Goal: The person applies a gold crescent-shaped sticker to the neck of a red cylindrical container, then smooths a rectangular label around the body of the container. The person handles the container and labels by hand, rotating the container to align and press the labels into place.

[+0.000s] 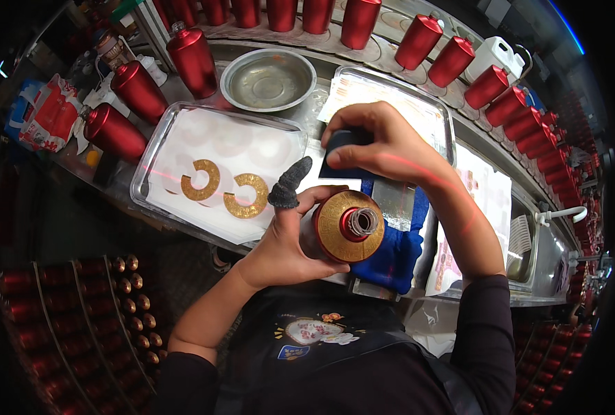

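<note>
My left hand point(286, 249) is closed around an upright red bottle point(331, 228), its open threaded neck pointing up toward me. A gold ring-shaped label covers the bottle's shoulder. One finger of this hand wears a black finger cot point(291, 183) and sticks up beside the bottle. My right hand point(387, 142), just beyond the bottle, grips a dark flat scraper-like piece point(345, 142); its exact kind is unclear. Two gold C-shaped labels, one on the left point(201, 180) and one on the right point(247, 196), lie on white sheet in a metal tray point(148, 162).
A blue cloth point(394, 266) lies beside the bottle. Behind the tray stands a metal bowl point(241, 90) of liquid, near red bottles point(191, 62). More bottles line a curved conveyor point(390, 59). A second tray point(451, 138) with sheets, a sink point(525, 266) and faucet point(563, 214) are right.
</note>
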